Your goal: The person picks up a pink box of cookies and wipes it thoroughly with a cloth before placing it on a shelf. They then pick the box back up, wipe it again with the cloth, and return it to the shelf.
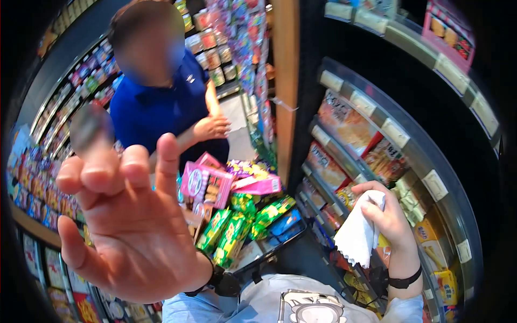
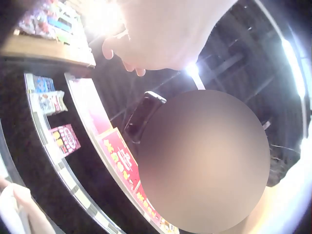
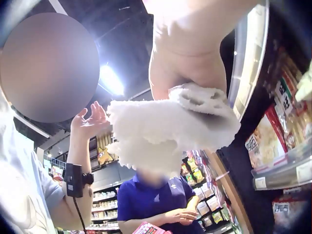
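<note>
My left hand (image 1: 137, 231) is raised close to the head camera, palm in view and fingers spread with slight bends, holding nothing. In the right wrist view the same left hand (image 3: 90, 124) appears lifted near head height. A white cloth (image 1: 355, 235) with a ragged edge hangs from my right hand (image 1: 389, 215), pinched between thumb and fingers beside the shelves. The cloth (image 3: 156, 126) fills the middle of the right wrist view and covers most of the fingers there.
A dark-rimmed container heaped with green snack packs (image 1: 231, 237) and pink boxes (image 1: 207, 183) stands before me. Beyond it a person in a blue shirt (image 1: 145, 110) stands with hands together. Shelves of packaged food (image 1: 344, 121) curve along the right; more line the left.
</note>
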A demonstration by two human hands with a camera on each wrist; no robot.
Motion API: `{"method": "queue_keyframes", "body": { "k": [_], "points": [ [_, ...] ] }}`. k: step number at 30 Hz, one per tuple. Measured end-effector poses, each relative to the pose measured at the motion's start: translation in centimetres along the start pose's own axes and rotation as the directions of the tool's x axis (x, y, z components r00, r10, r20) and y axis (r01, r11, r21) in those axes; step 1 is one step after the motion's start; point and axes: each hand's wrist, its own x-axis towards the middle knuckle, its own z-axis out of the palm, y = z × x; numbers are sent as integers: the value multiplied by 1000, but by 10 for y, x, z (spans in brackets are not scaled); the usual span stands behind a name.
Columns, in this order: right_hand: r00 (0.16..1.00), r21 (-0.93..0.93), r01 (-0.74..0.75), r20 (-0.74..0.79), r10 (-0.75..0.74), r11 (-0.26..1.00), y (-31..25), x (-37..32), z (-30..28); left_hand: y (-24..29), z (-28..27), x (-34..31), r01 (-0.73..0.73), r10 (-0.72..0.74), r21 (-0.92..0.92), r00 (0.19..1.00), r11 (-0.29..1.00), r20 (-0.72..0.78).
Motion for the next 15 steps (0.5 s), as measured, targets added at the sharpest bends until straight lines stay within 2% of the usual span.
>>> {"method": "queue_keyframes", "body": {
  "k": [3,5,6,7,8,10,11,14,15],
  "points": [
    [999,0,-30,33,30,1000,25,19,19,24,-15,-25,-42,49,108,997,993,-65],
    [995,-26,-56,77,58,998,43,35,35,35,-29,-46,5,45,222,975,975,-218],
    [993,-54,-77,89,82,996,53,44,43,32,-36,-56,-25,121,298,944,954,-307],
    [990,-40,-88,106,92,995,65,52,52,32,-44,-66,34,119,359,910,933,-397],
    [988,-39,-83,129,88,996,73,61,61,34,-51,-77,98,125,410,867,907,-483],
    [985,-161,10,169,17,987,86,76,80,34,-69,-101,254,92,427,762,868,-641],
    [985,-214,83,168,-47,973,95,85,93,34,-79,-116,341,42,397,712,852,-701],
    [983,-306,118,173,-67,945,85,103,140,18,-107,-160,558,-138,258,570,789,-810],
    [969,-204,227,147,-199,952,94,113,158,10,-111,-169,603,-215,144,483,785,-849]
  ]
}}
